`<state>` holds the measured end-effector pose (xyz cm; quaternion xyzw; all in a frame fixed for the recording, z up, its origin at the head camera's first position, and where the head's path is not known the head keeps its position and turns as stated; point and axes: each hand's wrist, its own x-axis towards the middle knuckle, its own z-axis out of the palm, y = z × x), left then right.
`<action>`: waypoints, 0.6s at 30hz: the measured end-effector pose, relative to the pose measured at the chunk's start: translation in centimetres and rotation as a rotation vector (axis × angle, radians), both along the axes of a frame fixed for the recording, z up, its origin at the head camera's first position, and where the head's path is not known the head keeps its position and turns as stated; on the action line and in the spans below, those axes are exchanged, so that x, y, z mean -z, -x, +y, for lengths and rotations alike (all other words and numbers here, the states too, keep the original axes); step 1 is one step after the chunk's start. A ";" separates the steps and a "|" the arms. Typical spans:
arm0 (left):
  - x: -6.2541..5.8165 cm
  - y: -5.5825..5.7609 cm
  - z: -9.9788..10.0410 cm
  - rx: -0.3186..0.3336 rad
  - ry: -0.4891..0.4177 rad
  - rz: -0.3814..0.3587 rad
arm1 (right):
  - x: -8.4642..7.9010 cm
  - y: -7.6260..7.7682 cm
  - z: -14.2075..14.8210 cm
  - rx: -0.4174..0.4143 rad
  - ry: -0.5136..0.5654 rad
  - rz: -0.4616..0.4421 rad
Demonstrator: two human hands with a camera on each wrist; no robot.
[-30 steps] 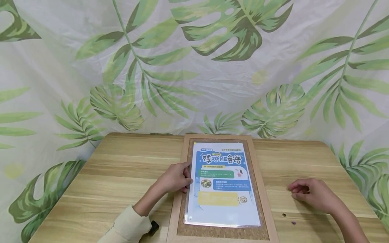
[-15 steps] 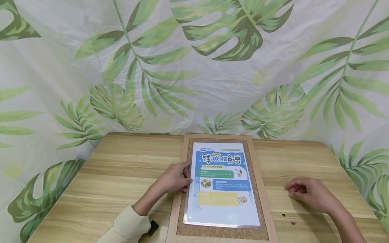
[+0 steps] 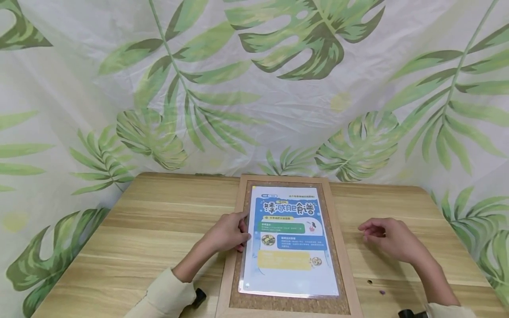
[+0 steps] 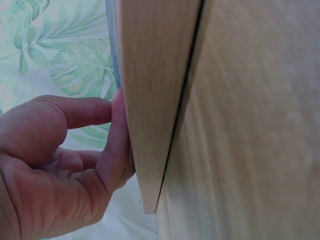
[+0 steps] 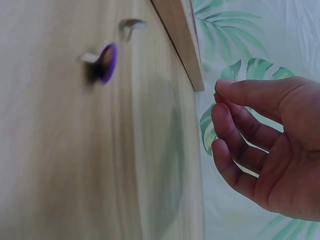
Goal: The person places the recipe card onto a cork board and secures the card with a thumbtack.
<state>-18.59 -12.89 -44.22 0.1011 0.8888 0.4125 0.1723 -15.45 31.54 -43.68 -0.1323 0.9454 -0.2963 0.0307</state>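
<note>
Head view: high, facing forward-down over table (image 3: 171, 221). Wrist views, two: close, low, sideways-turned; both share wooden frame (image 4: 155, 100) with head.

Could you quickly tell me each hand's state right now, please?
Left hand: at the poster's left edge; whether gripping cannot be told.
Right hand: closed, pinching a small green object.

Background and furniture. Pale, creased cloth (image 3: 286, 115), printed with green leaves (image 3: 326, 48) and faint yellow spots (image 3: 339, 101), hangs beyond the far edge of the light, wood-grained worktop (image 3: 159, 225) and along its left and right sides; far corners rounded; lighting soft.
</note>
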 end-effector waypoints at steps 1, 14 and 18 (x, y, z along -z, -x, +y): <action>0.0 0.0 0.0 -0.002 0.001 -0.002 | -0.1 0.2 -0.2 0.002 0.002 0.001; 0.0 0.0 0.0 -0.007 -0.006 -0.009 | -0.9 2.4 -2.7 0.005 0.049 0.009; 0.0 0.0 0.0 -0.001 -0.002 -0.004 | -1.2 2.9 -3.6 0.005 0.053 0.016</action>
